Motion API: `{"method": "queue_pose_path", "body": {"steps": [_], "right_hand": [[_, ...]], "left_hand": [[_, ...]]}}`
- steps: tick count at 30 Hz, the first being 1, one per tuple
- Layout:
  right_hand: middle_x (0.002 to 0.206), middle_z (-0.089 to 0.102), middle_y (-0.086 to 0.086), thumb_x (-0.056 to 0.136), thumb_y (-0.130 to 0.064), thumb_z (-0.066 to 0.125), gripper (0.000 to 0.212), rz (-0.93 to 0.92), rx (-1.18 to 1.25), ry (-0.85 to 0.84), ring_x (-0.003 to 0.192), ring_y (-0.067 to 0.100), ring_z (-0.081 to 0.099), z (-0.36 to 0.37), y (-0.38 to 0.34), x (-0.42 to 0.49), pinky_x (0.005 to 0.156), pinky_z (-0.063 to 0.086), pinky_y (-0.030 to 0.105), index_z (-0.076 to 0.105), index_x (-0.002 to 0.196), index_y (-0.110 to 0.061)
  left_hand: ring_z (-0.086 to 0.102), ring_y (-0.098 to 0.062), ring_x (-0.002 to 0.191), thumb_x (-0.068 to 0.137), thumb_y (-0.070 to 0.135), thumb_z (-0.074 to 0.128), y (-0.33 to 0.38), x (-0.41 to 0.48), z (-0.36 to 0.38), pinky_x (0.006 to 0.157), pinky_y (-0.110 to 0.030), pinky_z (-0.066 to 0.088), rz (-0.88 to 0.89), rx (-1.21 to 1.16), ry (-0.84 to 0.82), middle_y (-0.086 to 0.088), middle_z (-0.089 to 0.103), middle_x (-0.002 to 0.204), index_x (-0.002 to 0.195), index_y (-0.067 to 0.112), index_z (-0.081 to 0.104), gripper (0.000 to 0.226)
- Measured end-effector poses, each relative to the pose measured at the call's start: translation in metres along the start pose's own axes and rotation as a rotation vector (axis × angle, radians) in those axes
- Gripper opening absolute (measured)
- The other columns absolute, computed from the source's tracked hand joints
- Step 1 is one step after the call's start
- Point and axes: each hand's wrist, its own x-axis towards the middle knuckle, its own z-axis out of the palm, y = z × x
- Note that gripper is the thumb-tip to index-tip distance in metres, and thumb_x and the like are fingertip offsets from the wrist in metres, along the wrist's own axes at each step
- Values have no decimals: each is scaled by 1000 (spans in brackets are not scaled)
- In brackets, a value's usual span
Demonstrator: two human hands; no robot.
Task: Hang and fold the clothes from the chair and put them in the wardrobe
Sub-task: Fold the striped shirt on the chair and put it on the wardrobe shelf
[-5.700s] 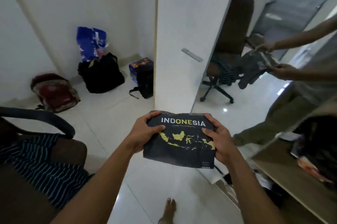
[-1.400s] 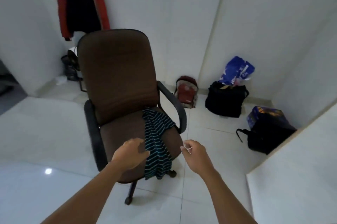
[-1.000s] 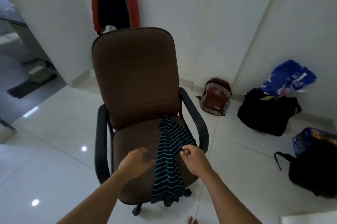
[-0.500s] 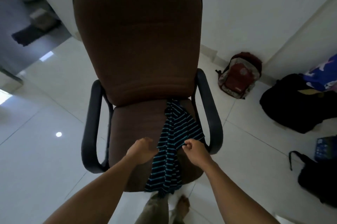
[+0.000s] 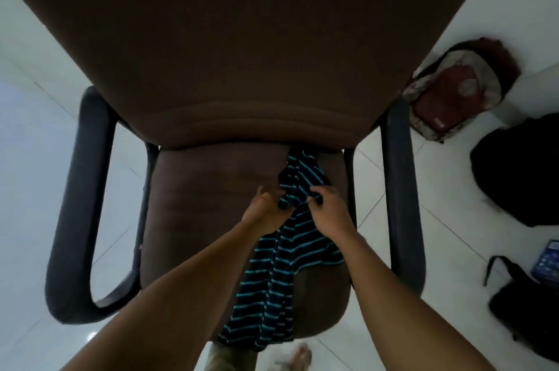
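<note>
Both hands are on the shirt. The left hand [image 5: 266, 210] has its fingers curled into a bunched-up bit of the dark navy cloth with thin teal stripes [image 5: 272, 295]. The right hand [image 5: 328, 213] is just beside it, pinching the same fabric between thumb and fingertips. How much cloth each one has is hard to say, since the fingertips are buried in the folds.

The striped cloth lies on the right half of the seat of the brown fabric office chair [image 5: 242, 53]. Its top end is tucked up into the gap where the seat meets the backrest, and the bottom end hangs over the seat's front edge. It's too crumpled to make out sleeves or a collar.

The backrest fills most of the top of the view and its upper part is cut off. The black plastic armrests [image 5: 78, 204] loop down on either side.

Down at the bottom edge there's a blurry bare foot [image 5: 299, 355] and a bit of a khaki trouser leg [image 5: 223, 358], both partly out of view.

On the white tiled floor [image 5: 30, 159] off to the right sits a red and grey backpack [image 5: 453, 89] against the wall. Next to it is a black soft bag [image 5: 520, 171], and lower down another black bag with a strap [image 5: 526, 319], both cropped by the edge. A blue box [image 5: 547, 258] peeks in, with print too small to read.
</note>
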Motion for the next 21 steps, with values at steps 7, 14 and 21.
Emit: {"method": "queue_pose_path", "body": {"steps": [7, 14, 21], "right_hand": [[163, 23, 1, 96, -22, 54, 43, 3, -63, -83, 146, 24, 28, -4, 3, 71, 122, 24, 42, 58, 138, -29], [114, 72, 7, 87, -28, 76, 33, 141, 343, 352, 96, 15, 66, -1, 12, 36, 85, 51, 23, 73, 115, -11], [80, 61, -5, 81, -12, 77, 15, 83, 312, 273, 75, 10, 59, -9, 4, 31, 61, 44, 11, 63, 86, -17]], "left_hand": [[45, -22, 133, 85, 54, 59, 9, 59, 4, 109, -40, 43, 24, 26, -14, 3, 43, 150, 133, 29, 60, 55], [65, -20, 94, 90, 33, 62, -8, 14, -14, 76, -32, 53, -2, -66, 369, 3, 67, 111, 104, 24, 77, 22], [61, -5, 59, 83, 10, 73, -16, 1, -12, 46, -7, 41, -74, -251, 401, 0, 71, 78, 89, 15, 71, 8]]}}
